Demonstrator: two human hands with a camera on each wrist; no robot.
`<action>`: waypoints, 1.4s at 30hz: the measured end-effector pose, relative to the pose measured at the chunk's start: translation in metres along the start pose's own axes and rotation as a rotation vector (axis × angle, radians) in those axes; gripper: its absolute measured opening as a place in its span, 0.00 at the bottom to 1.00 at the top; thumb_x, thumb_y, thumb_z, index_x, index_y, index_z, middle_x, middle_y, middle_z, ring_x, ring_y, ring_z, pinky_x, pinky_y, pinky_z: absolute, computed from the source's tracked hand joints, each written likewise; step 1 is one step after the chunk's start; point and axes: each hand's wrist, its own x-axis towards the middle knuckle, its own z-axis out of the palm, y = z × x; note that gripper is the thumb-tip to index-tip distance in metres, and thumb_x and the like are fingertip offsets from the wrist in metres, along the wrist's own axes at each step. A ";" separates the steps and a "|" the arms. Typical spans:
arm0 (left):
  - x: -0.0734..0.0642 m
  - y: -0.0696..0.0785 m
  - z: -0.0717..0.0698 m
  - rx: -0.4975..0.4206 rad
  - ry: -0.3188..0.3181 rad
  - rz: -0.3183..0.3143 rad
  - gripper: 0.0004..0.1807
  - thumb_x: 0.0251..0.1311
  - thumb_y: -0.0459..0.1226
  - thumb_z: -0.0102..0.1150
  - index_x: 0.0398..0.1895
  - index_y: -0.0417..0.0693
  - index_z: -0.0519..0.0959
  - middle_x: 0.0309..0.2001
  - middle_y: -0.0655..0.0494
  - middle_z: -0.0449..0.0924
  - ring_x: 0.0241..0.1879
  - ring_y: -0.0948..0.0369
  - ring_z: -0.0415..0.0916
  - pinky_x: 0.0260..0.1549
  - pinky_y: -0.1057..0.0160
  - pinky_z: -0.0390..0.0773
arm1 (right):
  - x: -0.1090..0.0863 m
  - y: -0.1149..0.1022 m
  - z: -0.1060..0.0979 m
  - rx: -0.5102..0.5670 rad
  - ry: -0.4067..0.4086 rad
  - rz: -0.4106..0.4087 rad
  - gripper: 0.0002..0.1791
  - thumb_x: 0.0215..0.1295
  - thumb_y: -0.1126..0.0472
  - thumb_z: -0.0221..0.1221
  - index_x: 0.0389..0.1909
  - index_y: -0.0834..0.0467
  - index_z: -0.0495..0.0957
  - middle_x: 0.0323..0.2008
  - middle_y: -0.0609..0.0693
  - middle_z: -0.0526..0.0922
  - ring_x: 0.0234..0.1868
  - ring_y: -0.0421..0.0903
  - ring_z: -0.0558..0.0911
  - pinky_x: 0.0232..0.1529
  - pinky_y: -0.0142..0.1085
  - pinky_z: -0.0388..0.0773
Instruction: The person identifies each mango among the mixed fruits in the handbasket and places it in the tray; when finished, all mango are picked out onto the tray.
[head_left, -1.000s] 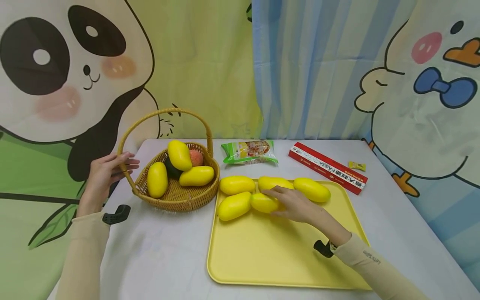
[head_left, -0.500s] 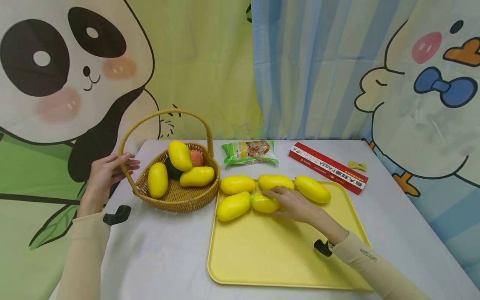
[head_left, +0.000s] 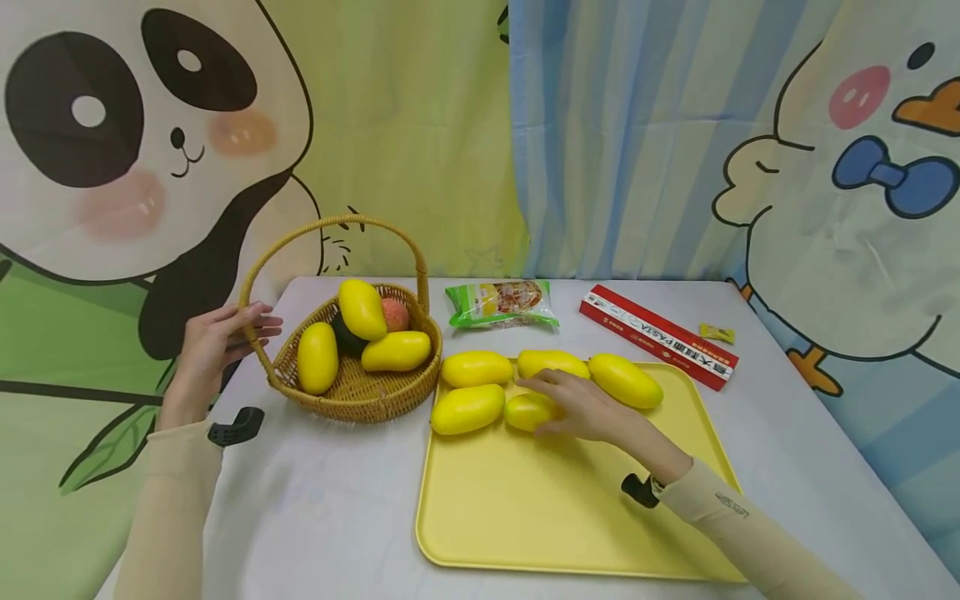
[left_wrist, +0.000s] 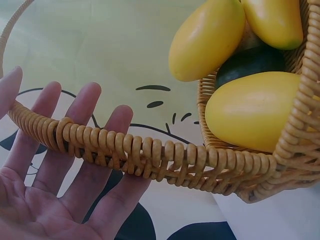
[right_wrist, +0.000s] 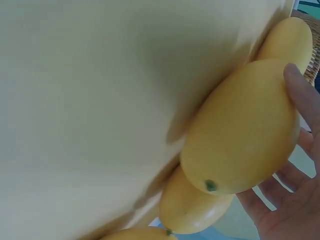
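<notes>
My right hand [head_left: 588, 404] grips a yellow mango [head_left: 531, 412] on the yellow tray [head_left: 577, 517]. In the right wrist view its thumb lies along one side of this mango [right_wrist: 240, 130], with fingers around the other. Left of it lies another mango [head_left: 468, 409], and behind are a left mango [head_left: 476, 368], a middle mango [head_left: 551, 363] and a right mango [head_left: 625, 380]. My left hand [head_left: 217, 346] rests at the wicker basket's handle [head_left: 330, 223], its fingers [left_wrist: 82, 107] straight behind the handle. Inside the basket [head_left: 375, 408] are three mangoes, a reddish round fruit [head_left: 394, 315] and a dark one [head_left: 347, 340].
A green and clear snack packet [head_left: 501, 303] lies behind the tray. The long red pasta box [head_left: 660, 336] lies slanted at the back right, with a small yellow packet [head_left: 717, 333] beside it. Printed curtains [head_left: 622, 142] hang behind the white table [head_left: 322, 517].
The front left mango has turned to lie more level across the tray. My right hand stays on its mango, nearly in place. My left hand stays at the basket handle.
</notes>
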 end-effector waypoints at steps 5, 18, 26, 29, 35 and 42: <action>0.000 0.000 0.000 -0.006 -0.006 -0.003 0.10 0.67 0.43 0.56 0.40 0.52 0.84 0.32 0.62 0.87 0.34 0.66 0.85 0.35 0.74 0.80 | 0.017 -0.012 -0.007 0.030 -0.015 -0.020 0.37 0.57 0.48 0.67 0.67 0.54 0.67 0.59 0.57 0.75 0.54 0.54 0.77 0.53 0.49 0.76; -0.002 0.003 -0.001 -0.004 0.012 -0.015 0.10 0.66 0.44 0.56 0.40 0.52 0.84 0.32 0.62 0.87 0.34 0.66 0.85 0.34 0.75 0.79 | 0.103 -0.042 -0.015 0.014 -0.024 -0.082 0.32 0.61 0.49 0.64 0.65 0.54 0.69 0.59 0.55 0.75 0.56 0.51 0.76 0.52 0.45 0.77; -0.002 0.002 0.000 -0.008 0.006 -0.017 0.10 0.67 0.44 0.56 0.41 0.51 0.85 0.32 0.62 0.87 0.34 0.66 0.85 0.34 0.74 0.80 | 0.156 -0.066 -0.018 -0.055 -0.089 -0.115 0.32 0.64 0.49 0.61 0.67 0.54 0.67 0.61 0.56 0.73 0.54 0.50 0.77 0.52 0.41 0.77; -0.001 0.000 -0.001 -0.002 0.007 -0.014 0.11 0.66 0.44 0.56 0.41 0.51 0.85 0.32 0.62 0.87 0.34 0.66 0.85 0.34 0.74 0.80 | 0.172 -0.071 -0.018 -0.051 -0.099 -0.113 0.32 0.64 0.50 0.62 0.67 0.53 0.67 0.59 0.56 0.74 0.53 0.49 0.77 0.50 0.41 0.76; -0.001 0.001 -0.001 -0.001 0.011 -0.009 0.10 0.66 0.44 0.56 0.40 0.53 0.85 0.32 0.63 0.87 0.33 0.67 0.85 0.35 0.74 0.80 | 0.198 -0.075 -0.013 -0.074 -0.135 -0.081 0.31 0.63 0.51 0.63 0.66 0.52 0.69 0.60 0.54 0.74 0.54 0.48 0.77 0.51 0.40 0.76; -0.002 0.002 0.002 0.037 0.034 -0.025 0.11 0.65 0.46 0.57 0.41 0.53 0.85 0.32 0.64 0.87 0.34 0.67 0.85 0.35 0.74 0.80 | 0.220 -0.075 -0.005 -0.097 -0.184 -0.041 0.32 0.63 0.49 0.63 0.66 0.53 0.69 0.63 0.47 0.74 0.58 0.47 0.76 0.50 0.38 0.77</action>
